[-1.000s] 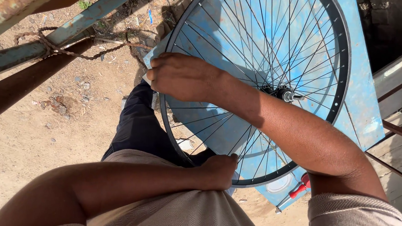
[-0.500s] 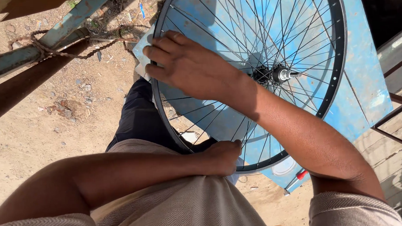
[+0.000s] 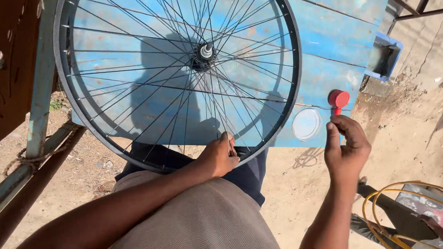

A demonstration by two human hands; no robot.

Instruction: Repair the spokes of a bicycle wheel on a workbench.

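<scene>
A spoked bicycle wheel (image 3: 288, 58) lies flat on a blue wooden board (image 3: 326, 42), its hub (image 3: 205, 52) near the top middle. My left hand (image 3: 217, 156) grips the wheel's near rim, fingers curled among the spokes. My right hand (image 3: 347, 144) is off the wheel to the right, closed around a red-handled tool (image 3: 338, 100) whose red cap sticks up above my thumb. A round white lid (image 3: 306, 124) rests on the board just left of that tool. My lap in dark trousers and a beige garment is below the wheel.
A rusty blue metal frame (image 3: 36, 96) with a rope knot stands at the left. Sandy ground (image 3: 292, 186) spreads below. A coiled yellow hose (image 3: 406, 211) and a dark tool lie at bottom right. A small blue box (image 3: 383, 57) hangs at the board's right edge.
My right hand left the wheel's far rim and now holds the red-handled tool at the right. The view shifted, showing the whole wheel. My left hand stays on the near rim.
</scene>
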